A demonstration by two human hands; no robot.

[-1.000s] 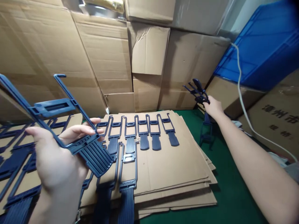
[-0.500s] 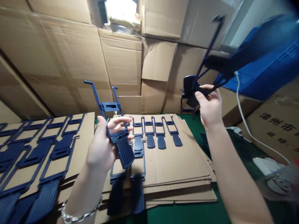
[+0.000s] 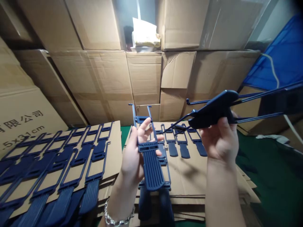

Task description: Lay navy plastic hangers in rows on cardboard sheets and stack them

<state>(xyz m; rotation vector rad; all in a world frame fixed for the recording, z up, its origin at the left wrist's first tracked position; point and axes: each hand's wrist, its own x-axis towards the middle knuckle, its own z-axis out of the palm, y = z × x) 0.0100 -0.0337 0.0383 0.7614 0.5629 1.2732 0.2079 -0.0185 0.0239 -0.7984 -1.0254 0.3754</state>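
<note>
While both hands were raised, a blue plastic part was gripped in each.
The left hand clasped a ribbed frame; the right hand clasped a bundle of frames.

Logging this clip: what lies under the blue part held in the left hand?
Under the blue part in the left hand: two more blue pieces on stacked cardboard sheets. Their upper ends are covered.

held frames: dark blue moulded plastic, matt, ribbed grip pads | frames laid out left: same matt blue plastic | sheets: brown corrugated cardboard, dull | far boxes: creased cardboard | floor: green cloth-like, matt | bracelet: shiny metal chain | crate: blue plastic, smooth
</note>
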